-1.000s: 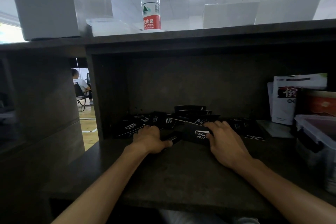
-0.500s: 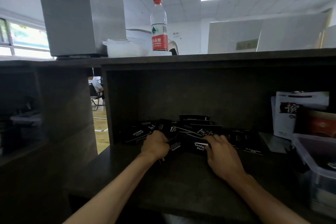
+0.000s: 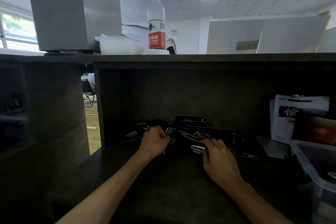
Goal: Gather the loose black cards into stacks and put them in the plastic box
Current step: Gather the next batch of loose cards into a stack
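Loose black cards with white print lie in a scattered pile at the back of a dark shelf recess. My left hand is closed in a fist around a few cards at the pile's left-middle. My right hand lies flat with fingers spread on a black card with white script, pressing it against the shelf. The clear plastic box stands at the right edge of the shelf, open on top, apart from both hands.
White and red packets lean at the right behind the box. On the top ledge stand a water bottle, a white container and a grey column. A dark side panel walls the left.
The view has tilted upward, so the shelf and hands sit lower in frame. My left hand has curled tighter onto cards; my right hand stays on the printed card.
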Tool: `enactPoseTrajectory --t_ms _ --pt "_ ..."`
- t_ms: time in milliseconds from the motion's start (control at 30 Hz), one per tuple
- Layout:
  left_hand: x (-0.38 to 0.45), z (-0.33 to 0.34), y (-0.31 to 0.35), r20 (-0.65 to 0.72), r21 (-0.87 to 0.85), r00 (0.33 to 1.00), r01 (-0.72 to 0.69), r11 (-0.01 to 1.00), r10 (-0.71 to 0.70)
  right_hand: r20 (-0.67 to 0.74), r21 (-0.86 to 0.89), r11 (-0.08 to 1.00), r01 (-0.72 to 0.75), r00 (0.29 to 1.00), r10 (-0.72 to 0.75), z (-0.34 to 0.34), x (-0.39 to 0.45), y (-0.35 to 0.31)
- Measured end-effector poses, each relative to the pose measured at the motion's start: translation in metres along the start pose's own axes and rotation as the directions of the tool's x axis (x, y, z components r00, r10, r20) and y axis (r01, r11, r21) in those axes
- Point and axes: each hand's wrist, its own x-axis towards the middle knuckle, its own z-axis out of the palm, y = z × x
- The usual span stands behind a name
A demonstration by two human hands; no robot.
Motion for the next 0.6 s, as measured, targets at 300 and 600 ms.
enactPoseTrajectory --t_ms 300,600 --pt "-0.022 0.038 0.030 0.328 -0.178 0.941 -0.023 0.984 0.081 0.007 0.128 0.991 0.029 1.000 -0.030 -0.001 0.003 0.001" --pt "-0.014 0.032 0.002 -0.031 -0.190 0.976 -0.219 0.957 0.218 0.053 0.173 0.983 0.062 0.996 -0.072 -0.003 0.000 -0.002"
